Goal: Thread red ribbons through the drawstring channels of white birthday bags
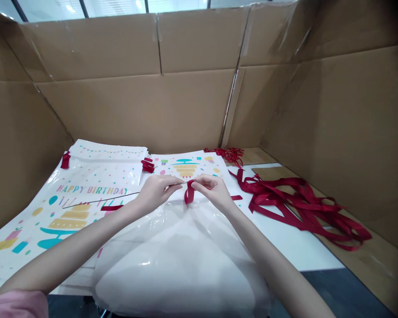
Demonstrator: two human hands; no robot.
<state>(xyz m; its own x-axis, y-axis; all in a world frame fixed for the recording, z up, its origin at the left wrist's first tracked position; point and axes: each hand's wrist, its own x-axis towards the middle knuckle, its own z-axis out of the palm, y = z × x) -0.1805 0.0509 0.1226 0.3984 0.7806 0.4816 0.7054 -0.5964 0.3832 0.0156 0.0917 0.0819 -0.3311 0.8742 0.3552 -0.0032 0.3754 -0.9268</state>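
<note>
A glossy white gift bag lies in front of me with its top edge pointing away. My left hand pinches a thin needle-like tool at that top edge. My right hand pinches a short loop of red ribbon at the same edge; the tool's tip meets the ribbon. Both hands sit close together, fingers closed.
Flat "Happy Birthday" printed bags with red ribbon ends are stacked at the left and behind my hands. A heap of loose red ribbons lies at the right on the table. Tall cardboard walls surround the work area on three sides.
</note>
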